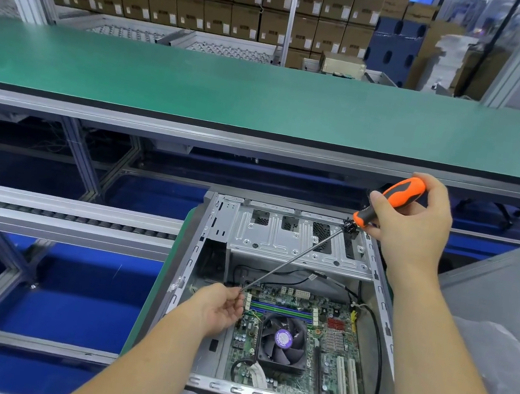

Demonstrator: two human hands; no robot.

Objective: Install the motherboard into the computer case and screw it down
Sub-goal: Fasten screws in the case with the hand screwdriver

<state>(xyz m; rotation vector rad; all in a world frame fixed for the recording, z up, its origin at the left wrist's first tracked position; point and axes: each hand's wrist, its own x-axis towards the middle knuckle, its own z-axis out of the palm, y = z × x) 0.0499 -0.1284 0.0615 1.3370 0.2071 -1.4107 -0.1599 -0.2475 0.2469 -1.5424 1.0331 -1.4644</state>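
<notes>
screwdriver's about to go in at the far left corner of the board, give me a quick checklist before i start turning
1. Motherboard lying inside the case: ok.
2. Right hand gripping the orange handle of the screwdriver: ok.
3. Left hand steadying the shaft at the tip, at the board's far left corner: ok.
4. Screw on the tip and lined up with its hole: cannot tell, the fingers hide it.
5. Shaft upright over the hole: not ok, it leans steeply.
6. Black cable clear of the tip: ok, it runs along the right side.
</notes>
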